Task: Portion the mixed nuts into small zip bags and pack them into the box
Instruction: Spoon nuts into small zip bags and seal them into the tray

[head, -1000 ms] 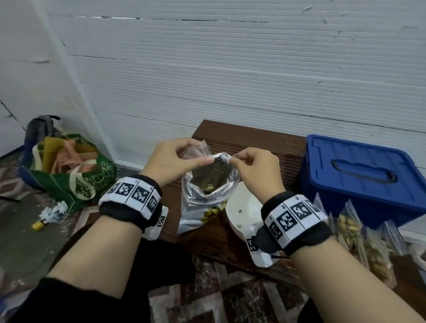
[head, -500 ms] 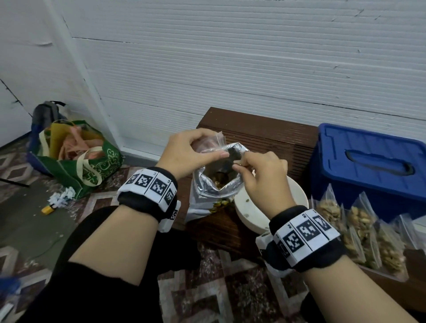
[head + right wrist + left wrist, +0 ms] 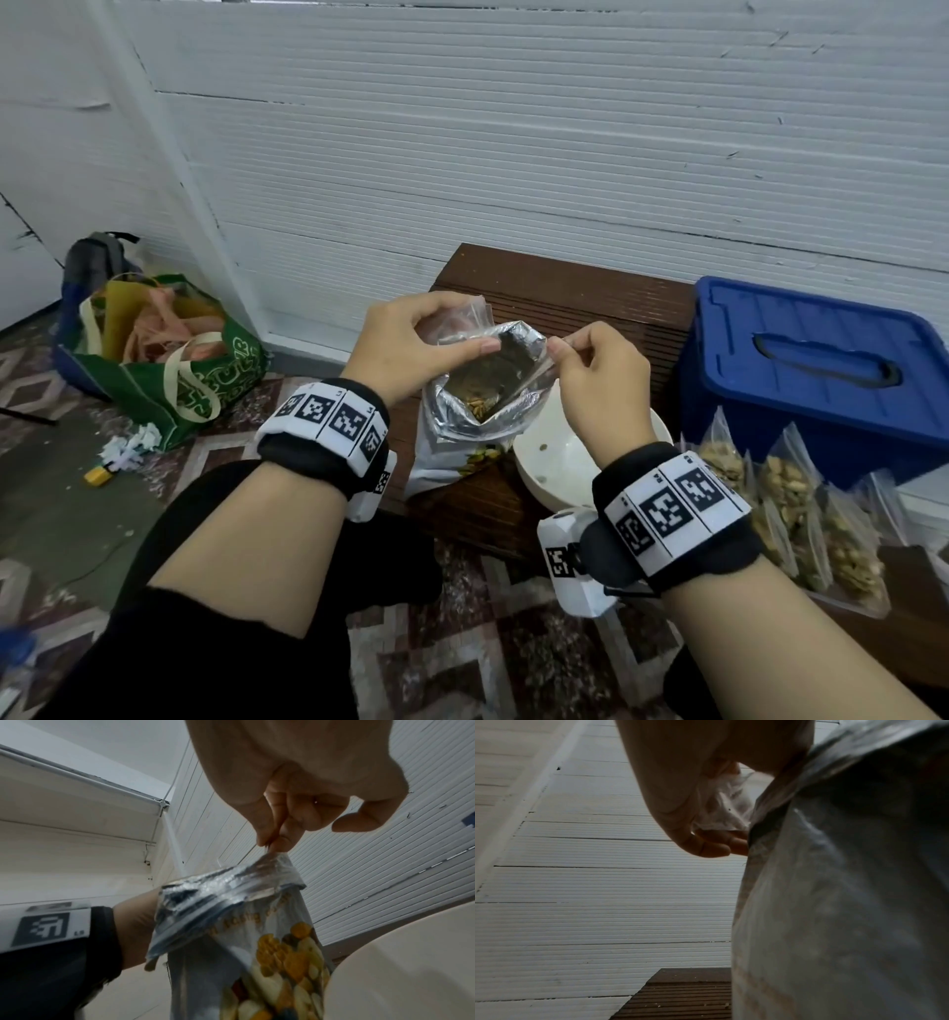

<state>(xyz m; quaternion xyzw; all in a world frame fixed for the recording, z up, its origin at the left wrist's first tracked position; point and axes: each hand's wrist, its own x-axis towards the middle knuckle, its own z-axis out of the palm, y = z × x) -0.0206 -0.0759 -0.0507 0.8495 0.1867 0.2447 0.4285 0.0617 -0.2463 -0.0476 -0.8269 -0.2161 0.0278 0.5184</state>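
A silver foil bag of mixed nuts (image 3: pixel 462 442) stands on the dark wooden bench (image 3: pixel 565 288) with its mouth pulled open; nuts show deep inside. My left hand (image 3: pixel 462 349) pinches the bag's left rim and also holds a crumpled empty clear zip bag (image 3: pixel 470 316) in its curled fingers (image 3: pixel 713 845). My right hand (image 3: pixel 562 349) pinches the right rim between thumb and forefinger (image 3: pixel 270 833). The printed side of the foil bag (image 3: pixel 282 963) faces the right wrist. The lid of the blue plastic box (image 3: pixel 801 370), at the right, is on.
A white bowl (image 3: pixel 554 457) sits under my right wrist, beside the foil bag. Several filled zip bags (image 3: pixel 780 488) lean in front of the blue box. On the floor at left stand a green tote (image 3: pixel 169 360) and a backpack (image 3: pixel 97 257), with paper scraps nearby.
Both hands have drawn apart a little, spreading the foil bag's mouth wider. The head view has shifted slightly.
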